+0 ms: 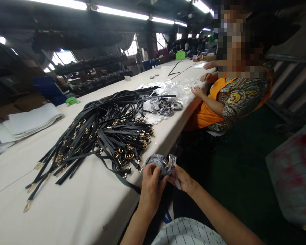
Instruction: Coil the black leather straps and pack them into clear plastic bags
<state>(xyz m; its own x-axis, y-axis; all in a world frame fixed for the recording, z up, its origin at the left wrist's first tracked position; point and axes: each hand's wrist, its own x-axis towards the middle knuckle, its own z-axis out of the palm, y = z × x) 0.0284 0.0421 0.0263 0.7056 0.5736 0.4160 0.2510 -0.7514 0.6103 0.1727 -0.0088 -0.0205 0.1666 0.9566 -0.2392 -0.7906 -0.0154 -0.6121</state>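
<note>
A coiled dark strap in a clear plastic bag (pixel 158 160) is held between my hands, just off the table's near edge. My left hand (pixel 151 182) grips the coil from the left, thumb and fingers pressed on it. At the bag's right end, near a gold-coloured clasp, my right hand (pixel 183 178) pinches the plastic. A large heap of black straps (pixel 99 126) with gold buckles and clasps lies on the table to the left. One dark strap (pixel 129 183) from it hangs over the edge beside my left hand.
Bagged coiled straps (pixel 164 108) and clear plastic bags (pixel 168 87) lie farther along the white table (pixel 73 212). A co-worker in an orange apron (pixel 206 114) sits at the right side, handling plastic. Folded white sheets (pixel 33 120) and a green tape roll (pixel 71 101) are at left.
</note>
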